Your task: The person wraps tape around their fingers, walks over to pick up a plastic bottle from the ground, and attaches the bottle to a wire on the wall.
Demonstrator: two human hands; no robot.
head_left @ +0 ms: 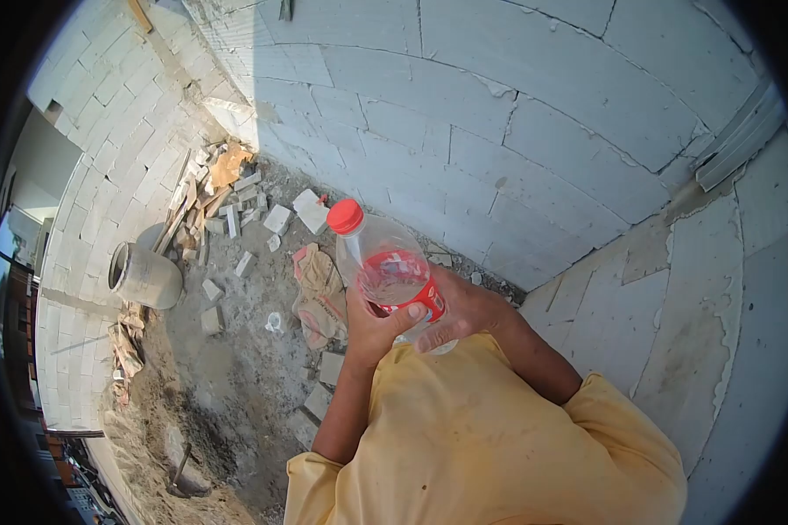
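A clear plastic bottle point(364, 245) with a red screw cap and a red label is held tilted in front of my chest, its cap toward the upper left. My left hand point(375, 329) is wrapped round the bottle's near side at the label, thumb lying across it. From the other side my right hand point(464, 306) grips the lower part, fingers near the base. The cap sits on the neck, and neither hand touches it. Through the wall above the label, the plastic looks transparent.
Pale block walls point(464, 122) rise ahead and to the right. On the dirt floor point(254, 385) lie several broken blocks point(309, 211), a crumpled sack point(319, 293) and wood scraps point(184, 197). A dusty barrel-like container point(149, 276) lies at the left wall.
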